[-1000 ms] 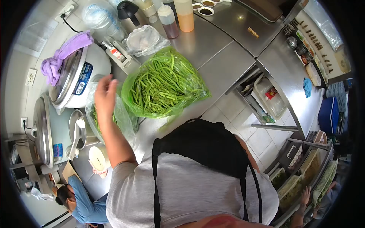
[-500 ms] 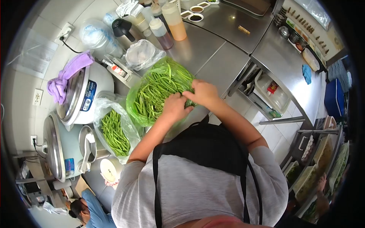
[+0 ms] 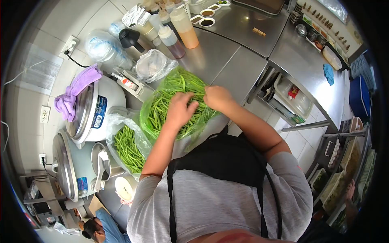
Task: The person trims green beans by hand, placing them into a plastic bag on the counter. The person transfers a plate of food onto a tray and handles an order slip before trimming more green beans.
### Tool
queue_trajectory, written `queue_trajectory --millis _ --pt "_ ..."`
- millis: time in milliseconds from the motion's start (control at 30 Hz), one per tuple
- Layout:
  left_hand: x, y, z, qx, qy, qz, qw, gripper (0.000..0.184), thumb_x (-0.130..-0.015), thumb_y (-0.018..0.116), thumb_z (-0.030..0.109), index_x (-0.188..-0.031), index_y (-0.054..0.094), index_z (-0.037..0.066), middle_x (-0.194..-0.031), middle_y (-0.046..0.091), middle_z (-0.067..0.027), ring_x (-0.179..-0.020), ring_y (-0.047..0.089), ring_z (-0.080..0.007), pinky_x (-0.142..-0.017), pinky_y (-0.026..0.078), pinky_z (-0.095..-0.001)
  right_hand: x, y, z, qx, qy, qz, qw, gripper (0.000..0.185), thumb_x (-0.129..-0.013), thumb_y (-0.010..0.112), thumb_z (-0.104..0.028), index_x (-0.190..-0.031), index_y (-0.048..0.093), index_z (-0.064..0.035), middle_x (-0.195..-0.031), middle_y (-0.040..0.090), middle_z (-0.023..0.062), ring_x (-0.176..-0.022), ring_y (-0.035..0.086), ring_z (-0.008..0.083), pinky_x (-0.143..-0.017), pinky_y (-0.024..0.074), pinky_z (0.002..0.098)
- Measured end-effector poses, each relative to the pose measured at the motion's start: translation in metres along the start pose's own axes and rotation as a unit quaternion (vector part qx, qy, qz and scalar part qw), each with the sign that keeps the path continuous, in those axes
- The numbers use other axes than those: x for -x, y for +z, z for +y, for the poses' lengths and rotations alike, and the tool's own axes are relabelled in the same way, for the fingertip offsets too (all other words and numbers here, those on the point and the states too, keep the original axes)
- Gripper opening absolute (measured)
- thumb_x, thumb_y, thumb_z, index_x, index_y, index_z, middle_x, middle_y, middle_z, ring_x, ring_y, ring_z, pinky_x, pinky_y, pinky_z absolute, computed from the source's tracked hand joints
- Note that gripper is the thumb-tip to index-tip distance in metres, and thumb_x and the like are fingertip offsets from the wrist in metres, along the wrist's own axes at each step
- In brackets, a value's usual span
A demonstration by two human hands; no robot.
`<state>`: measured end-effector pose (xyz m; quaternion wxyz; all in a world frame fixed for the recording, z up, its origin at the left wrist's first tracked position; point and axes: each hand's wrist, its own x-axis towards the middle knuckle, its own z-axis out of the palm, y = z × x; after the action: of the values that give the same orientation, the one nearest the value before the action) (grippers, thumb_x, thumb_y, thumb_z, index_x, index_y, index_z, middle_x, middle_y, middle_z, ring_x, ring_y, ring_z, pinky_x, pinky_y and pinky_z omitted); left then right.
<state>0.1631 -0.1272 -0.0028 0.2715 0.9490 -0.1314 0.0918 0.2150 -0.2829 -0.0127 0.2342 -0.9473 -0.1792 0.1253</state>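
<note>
A large green plastic bag [image 3: 146, 128] stands open on the steel counter, full of long green beans [image 3: 162, 106]. Over the beans is my left hand [image 3: 180, 110], its thumb and fingers apart and nothing visible in them. My right hand [image 3: 219, 99] is closed at the right rim of the same bag, its fingers curled inward. What those fingers hold, if anything, is hidden. Beside the green bag, on the left, a clear plastic bag [image 3: 147, 139] contains more green beans [image 3: 129, 149].
Lidded cookers [image 3: 90, 111] line the left side, one with a purple cloth [image 3: 79, 87]. Squeeze bottles [image 3: 184, 28] and a wrapped container [image 3: 152, 65] stand behind the bags. Another person [image 3: 106, 227] is at lower left. A steel table [image 3: 302, 69] extends right.
My hands were close together over the bag's right side. Now my left hand has moved away to the left and its fingers have opened. The whole view has shifted slightly.
</note>
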Motion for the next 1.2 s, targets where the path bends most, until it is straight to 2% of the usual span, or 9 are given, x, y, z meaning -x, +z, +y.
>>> queue_trajectory --millis 100,267,367,533,667,867,967,1067,1200 --pt "-0.024 -0.010 -0.018 -0.167 -0.046 0.081 0.982 0.040 -0.064 0.063 0.014 -0.103 0.053 0.010 -0.100 0.047 -0.0157 -0.095 0.043 -0.0306 -0.081 0.036 -0.0378 0.001 -0.005 0.001 -0.008 0.001 -0.006 1.000 0.026 -0.072 0.049 -0.020 -0.089 0.056 -0.0008 -0.087 0.059 0.0178 -0.078 0.058 0.0308 -0.068 0.0460 0.0397" --pt "-0.049 0.001 -0.061 -0.235 0.043 0.103 0.966 0.028 -0.064 0.061 0.013 -0.091 0.057 0.011 -0.096 0.050 -0.0076 -0.089 0.046 -0.0269 -0.075 0.036 -0.0368 -0.003 0.002 -0.003 0.011 -0.023 0.096 0.995 0.022 -0.069 0.049 -0.013 -0.088 0.053 -0.0025 -0.084 0.058 0.0142 -0.076 0.058 0.0296 -0.066 0.0457 0.0396" --pt "-0.061 0.001 -0.071 -0.218 0.053 0.108 0.969 0.016 -0.067 0.059 0.012 -0.082 0.057 0.011 -0.087 0.053 -0.0033 -0.085 0.048 -0.0251 -0.071 0.036 -0.0363 -0.017 0.010 -0.012 0.035 -0.073 0.181 0.980 0.018 -0.067 0.050 -0.011 -0.085 0.051 -0.0043 -0.082 0.056 0.0112 -0.074 0.058 0.0284 -0.065 0.0456 0.0390" --pt "-0.072 -0.002 -0.074 -0.153 0.068 0.114 0.979 0.006 -0.070 0.055 0.010 -0.076 0.054 0.010 -0.076 0.055 -0.0068 -0.077 0.051 -0.0261 -0.067 0.038 -0.0373 -0.057 0.014 -0.031 0.072 -0.127 0.239 0.960 0.016 -0.067 0.051 -0.012 -0.082 0.051 -0.0051 -0.080 0.057 0.0112 -0.073 0.058 0.0267 -0.064 0.0459 0.0374" --pt "-0.077 0.004 -0.075 -0.053 0.031 0.127 0.990 0.004 -0.073 0.052 0.007 -0.075 0.050 0.004 -0.070 0.053 -0.0163 -0.067 0.051 -0.0337 -0.060 0.041 -0.0388 -0.085 0.022 -0.027 -0.031 -0.092 0.194 0.976 0.013 -0.071 0.047 -0.013 -0.080 0.051 -0.0033 -0.078 0.058 0.0165 -0.072 0.058 0.0312 -0.065 0.0452 0.0405" --pt "-0.097 0.013 -0.085 0.012 -0.045 0.160 0.986 0.004 -0.077 0.048 0.007 -0.077 0.048 0.003 -0.066 0.051 -0.0174 -0.059 0.051 -0.0310 -0.056 0.041 -0.0344 -0.087 0.013 -0.016 -0.154 -0.002 0.182 0.971 0.018 -0.076 0.043 -0.016 -0.083 0.051 -0.0011 -0.080 0.058 0.0190 -0.073 0.056 0.0358 -0.067 0.0438 0.0442" --pt "-0.102 0.014 -0.093 0.083 -0.100 0.146 0.981 0.008 -0.076 0.047 0.010 -0.079 0.047 0.002 -0.067 0.052 -0.0187 -0.060 0.050 -0.0360 -0.056 0.040 -0.0388 -0.090 0.020 -0.007 -0.199 0.009 0.179 0.964 0.019 -0.075 0.043 -0.018 -0.081 0.050 -0.0009 -0.077 0.058 0.0196 -0.073 0.055 0.0365 -0.067 0.0432 0.0441" --pt "-0.115 0.031 -0.129 0.151 -0.140 0.140 0.968 0.008 -0.075 0.049 0.008 -0.074 0.048 0.001 -0.060 0.052 -0.0140 -0.051 0.049 -0.0263 -0.052 0.040 -0.0330 -0.093 0.026 -0.001 -0.243 0.019 0.176 0.954 0.020 -0.075 0.043 -0.019 -0.078 0.051 -0.0007 -0.074 0.057 0.0201 -0.073 0.054 0.0367 -0.068 0.0427 0.0429" --pt "-0.122 0.010 -0.111 0.370 -0.265 0.029 0.890 0.009 -0.074 0.051 0.002 -0.067 0.045 0.004 -0.059 0.047 -0.0021 -0.049 0.042 -0.0093 -0.047 0.036 -0.0220 -0.100 0.030 0.012 -0.328 0.034 0.136 0.934 0.021 -0.076 0.046 -0.020 -0.078 0.053 -0.0011 -0.073 0.058 0.0186 -0.071 0.055 0.0339 -0.066 0.0431 0.0392"
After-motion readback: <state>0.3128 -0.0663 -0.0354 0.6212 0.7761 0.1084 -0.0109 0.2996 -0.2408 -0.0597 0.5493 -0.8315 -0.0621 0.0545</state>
